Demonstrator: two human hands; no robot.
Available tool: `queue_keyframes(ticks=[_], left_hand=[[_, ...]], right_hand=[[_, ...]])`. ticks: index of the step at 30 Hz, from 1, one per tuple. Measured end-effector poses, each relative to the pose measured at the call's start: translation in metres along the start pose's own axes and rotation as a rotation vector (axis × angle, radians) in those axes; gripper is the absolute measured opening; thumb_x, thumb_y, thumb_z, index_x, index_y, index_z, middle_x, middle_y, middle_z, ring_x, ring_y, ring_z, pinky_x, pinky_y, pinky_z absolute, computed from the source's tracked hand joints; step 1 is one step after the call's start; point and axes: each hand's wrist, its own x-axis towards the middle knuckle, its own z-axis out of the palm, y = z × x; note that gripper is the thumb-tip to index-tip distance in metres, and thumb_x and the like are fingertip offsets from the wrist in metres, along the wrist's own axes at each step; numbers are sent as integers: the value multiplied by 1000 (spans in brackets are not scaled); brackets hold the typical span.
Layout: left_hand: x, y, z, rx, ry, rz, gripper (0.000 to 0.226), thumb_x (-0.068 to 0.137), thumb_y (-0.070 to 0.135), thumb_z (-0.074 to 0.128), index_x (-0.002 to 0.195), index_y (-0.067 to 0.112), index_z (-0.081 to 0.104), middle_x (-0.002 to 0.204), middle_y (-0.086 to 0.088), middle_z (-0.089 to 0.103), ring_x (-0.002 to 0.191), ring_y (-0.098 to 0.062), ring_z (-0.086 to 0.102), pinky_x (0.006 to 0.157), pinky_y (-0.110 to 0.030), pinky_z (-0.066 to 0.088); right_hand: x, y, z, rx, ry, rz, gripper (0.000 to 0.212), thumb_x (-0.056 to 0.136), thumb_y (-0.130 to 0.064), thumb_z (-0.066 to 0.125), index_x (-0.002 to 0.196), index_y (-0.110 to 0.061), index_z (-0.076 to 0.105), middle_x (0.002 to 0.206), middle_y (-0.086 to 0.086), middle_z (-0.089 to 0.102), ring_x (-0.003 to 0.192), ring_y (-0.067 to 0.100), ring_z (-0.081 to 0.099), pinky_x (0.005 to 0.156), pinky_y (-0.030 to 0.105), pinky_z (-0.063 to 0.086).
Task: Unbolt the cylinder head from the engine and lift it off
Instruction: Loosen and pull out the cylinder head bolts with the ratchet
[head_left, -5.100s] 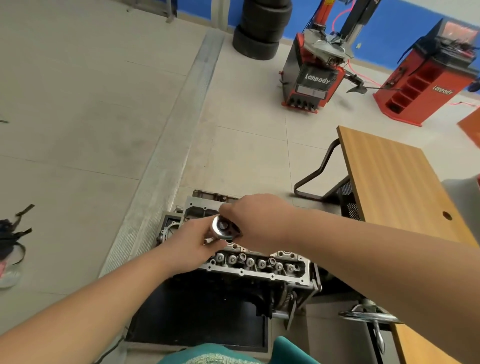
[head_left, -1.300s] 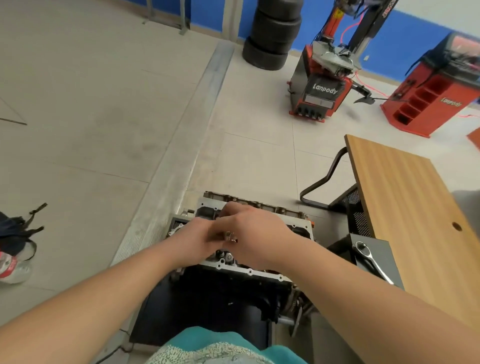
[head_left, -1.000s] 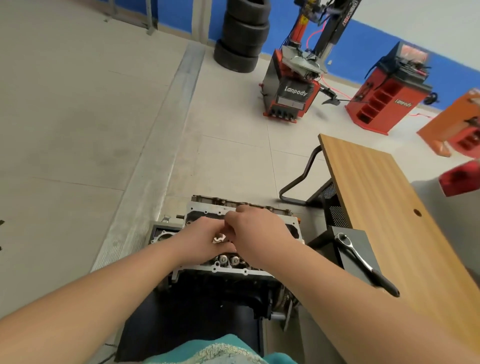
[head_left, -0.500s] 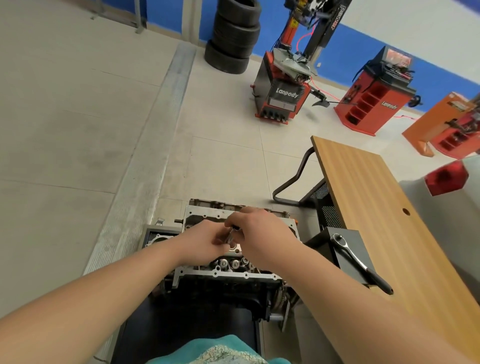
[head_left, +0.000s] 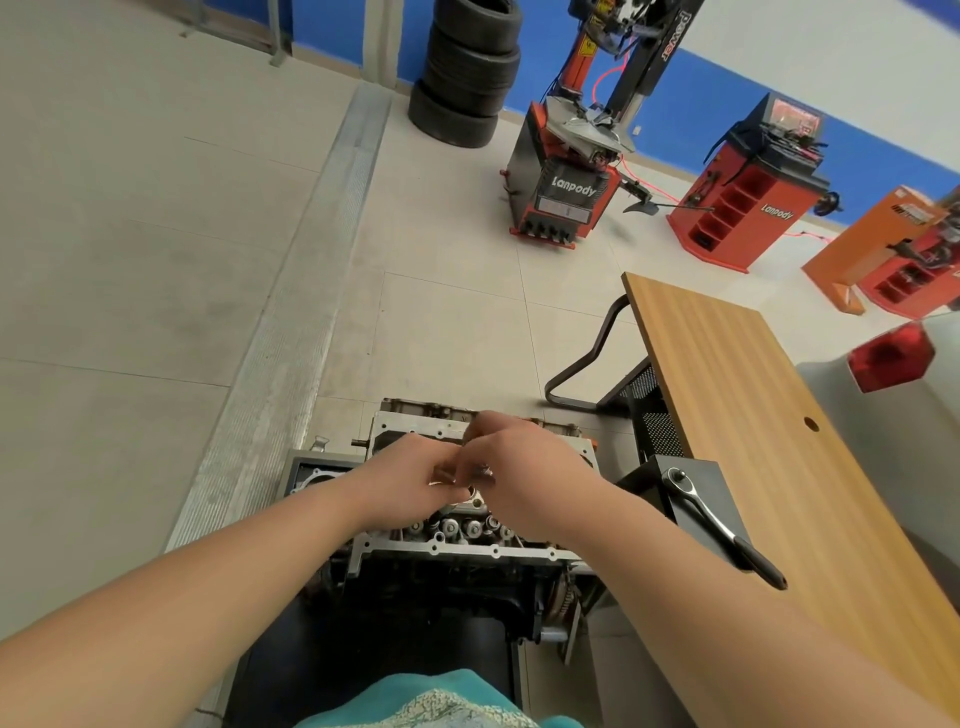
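My left hand (head_left: 415, 480) and right hand (head_left: 524, 478) meet fingertip to fingertip, pinching a small metal part (head_left: 475, 488); I cannot tell what it is. Beneath lies the cylinder head (head_left: 457, 535) atop the engine (head_left: 447, 582), long axis running left-right. A ratchet (head_left: 719, 525) rests at the right.

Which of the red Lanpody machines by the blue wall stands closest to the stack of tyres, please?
The tyre changer, with the tall black column, stands just right of the stack of tyres. The red balancer with open shelves is farther right.
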Motion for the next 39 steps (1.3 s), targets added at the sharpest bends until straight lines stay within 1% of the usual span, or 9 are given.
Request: queue_keyframes(ticks=[4,7,11,16,19,23,29,35,39], left_hand=[[5,1,0,-11,112,-34,22,76,39,83,80,27,66,78,5,70,66,-3,62,67,-28,55],[6,0,-1,-24,69,-16,23,77,35,90,87,34,69,88,15,71,80,2,65,76,-20,53],[-1,-1,-4,-66,-68,-26,22,95,22,70,101,43,73,105,20,77,103,1,71,90,-17,56],[-1,-1,-1,37,48,-42,13,84,36,78,84,46,70,81,19,73,75,-1,68,72,-32,56],[1,-1,1,-5,93,-49,22,77,35,89,92,35,73,92,12,76,89,-9,72,87,-39,60],[-5,-2,-1,-8,-27,-11,18,95,26,69,103,42,70,105,22,75,105,2,69,95,-18,54],[-5,-3,1,50,135,-36,20,78,45,81,87,31,69,84,10,71,79,-9,66,79,-39,58],[-9,-9,5,-22,19,-27,22,98,28,68,103,49,68,107,23,74,105,4,69,96,-25,55],[-8,-8,4,-33,110,-31,12,83,45,69,94,42,70,96,20,74,92,0,70,85,-28,58]], right_hand=[[0,-3,0,3,101,164,35,93,-58,58,114,-33,68,98,-10,63,83,14,61,62,33,48],[3,-5,2,-117,85,206,25,101,-46,51,100,-25,65,84,-4,63,78,21,61,52,29,34],[-2,0,-1,-64,58,49,22,101,-24,57,119,-33,68,109,-8,61,94,21,61,66,32,45],[-1,-8,0,-81,105,171,36,94,-61,51,110,-29,59,92,-9,63,78,17,61,55,29,38],[2,-12,3,-158,89,180,22,102,-43,51,102,-22,54,84,-2,60,80,25,60,51,31,33],[-3,-7,-1,-129,18,26,21,95,-12,62,108,-28,65,110,-6,58,91,24,59,59,29,34],[-1,-12,5,-109,123,139,36,95,-61,50,110,-31,62,93,-9,65,82,18,61,57,30,38],[-4,-7,3,-129,44,-10,19,95,-15,61,105,-31,66,114,-9,58,93,21,59,56,25,30],[-4,-11,2,-85,110,77,32,92,-58,57,114,-35,61,102,-12,63,82,14,59,59,29,40]])
